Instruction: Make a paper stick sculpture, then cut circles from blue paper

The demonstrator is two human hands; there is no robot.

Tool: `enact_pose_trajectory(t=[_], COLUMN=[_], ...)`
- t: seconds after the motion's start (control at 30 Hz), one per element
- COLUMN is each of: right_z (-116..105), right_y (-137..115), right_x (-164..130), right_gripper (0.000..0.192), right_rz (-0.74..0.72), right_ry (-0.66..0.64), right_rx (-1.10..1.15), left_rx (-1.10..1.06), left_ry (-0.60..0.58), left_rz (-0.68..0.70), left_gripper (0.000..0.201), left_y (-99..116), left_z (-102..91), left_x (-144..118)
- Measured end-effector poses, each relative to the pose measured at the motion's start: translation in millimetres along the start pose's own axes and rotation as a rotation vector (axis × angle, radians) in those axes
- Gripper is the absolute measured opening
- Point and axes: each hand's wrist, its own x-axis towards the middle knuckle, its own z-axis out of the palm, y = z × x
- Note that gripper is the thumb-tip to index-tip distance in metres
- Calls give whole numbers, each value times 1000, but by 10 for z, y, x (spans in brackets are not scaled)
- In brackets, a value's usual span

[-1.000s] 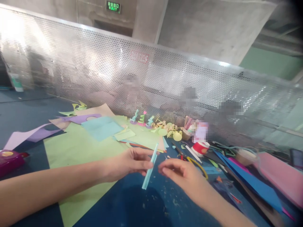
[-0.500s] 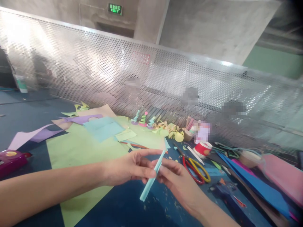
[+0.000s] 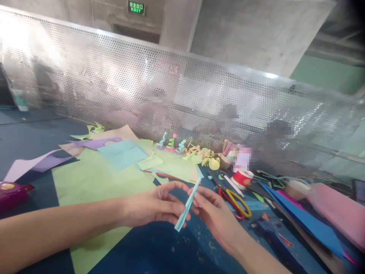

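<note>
Between my hands, above the dark blue table, is a narrow folded strip of light blue paper (image 3: pixel 185 211), tilted with its upper end to the right. My left hand (image 3: pixel 161 205) pinches its lower part between thumb and fingers. My right hand (image 3: pixel 213 211) grips its upper part from the right, thumb and fingertips closed on it. Under my left forearm lies a large light green paper sheet (image 3: pixel 82 182). Scissors (image 3: pixel 236 203) with red and yellow handles lie just right of my right hand.
A magenta tool (image 3: pixel 13 196) lies at the left edge. Small paper spiral trees (image 3: pixel 171 144), yellow paper scraps (image 3: pixel 203 158) and a red-and-white cup (image 3: pixel 242 179) stand along the back. A dark blue glue gun (image 3: pixel 275 238) and blue sheets (image 3: pixel 308 220) lie right. Behind is a perforated metal screen (image 3: pixel 114 80).
The paper strip has turned slightly in my hands, its lower end moving up and right. My fingers have shifted along it. The whole view has moved slightly.
</note>
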Motion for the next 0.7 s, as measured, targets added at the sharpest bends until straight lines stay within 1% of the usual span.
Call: enact_pose_trajectory(t=[0.23,0.47,0.7], right_z=[-1,9,19], right_y=[38,27,14], right_x=[-10,-25,-27], right_gripper=[17,18,21], right_rz=[-33,-65,-60], right_ry=[-39,-31,-16], right_rx=[-44,-192,-256], left_rx=[1,37,53], left_ry=[-23,9,34], left_rz=[34,8,-7], left_gripper=[32,33,35], left_y=[-18,-70,-125], left_z=[-12,-33,-51], left_x=[26,47,67])
